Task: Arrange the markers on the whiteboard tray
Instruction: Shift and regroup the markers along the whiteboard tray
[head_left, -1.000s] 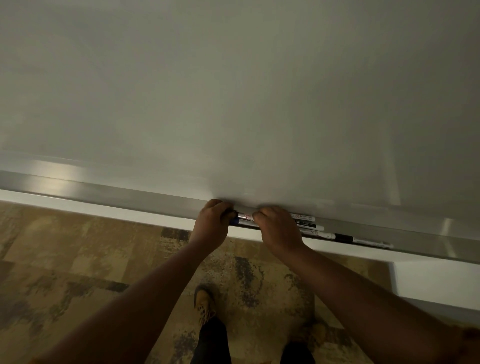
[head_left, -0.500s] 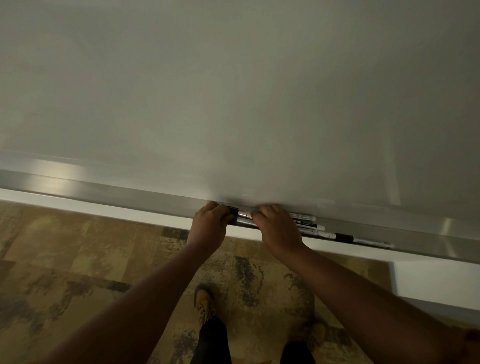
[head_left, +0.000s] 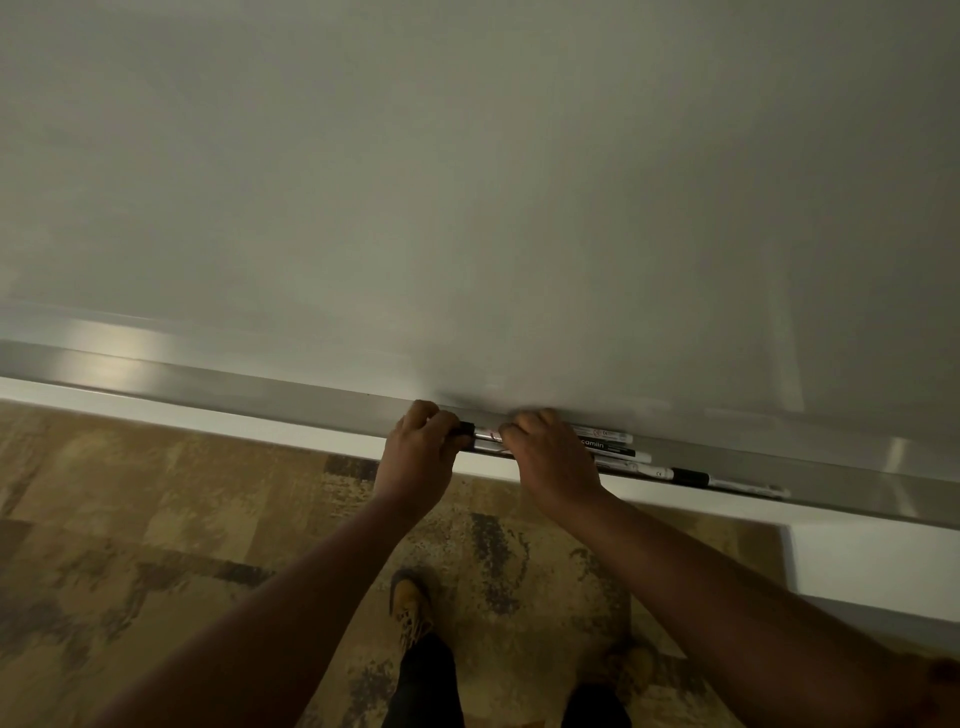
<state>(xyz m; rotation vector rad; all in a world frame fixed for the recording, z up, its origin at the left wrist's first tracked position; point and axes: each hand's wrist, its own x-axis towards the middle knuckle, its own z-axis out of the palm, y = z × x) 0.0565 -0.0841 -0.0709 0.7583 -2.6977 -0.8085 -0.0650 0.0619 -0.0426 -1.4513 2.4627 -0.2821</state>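
Note:
Several white markers (head_left: 608, 442) with dark caps lie side by side on the metal whiteboard tray (head_left: 260, 396). My left hand (head_left: 421, 457) curls over their left ends, touching a dark cap (head_left: 466, 429). My right hand (head_left: 550, 462) rests on the middle of the bundle, fingers bent over the barrels. One marker with a black band (head_left: 691, 476) sticks out farther right along the tray. The parts of the markers under my hands are hidden.
The large whiteboard (head_left: 467, 208) fills the upper view. Below the tray runs a white ledge (head_left: 208, 418), with a patterned brown carpet (head_left: 156, 519) beneath. My shoes (head_left: 410, 608) stand close to the wall. A white panel (head_left: 872, 566) sits at lower right.
Both hands stay on the markers; my left hand has shifted slightly right, pressing against the marker ends. The bundle looks a little tighter.

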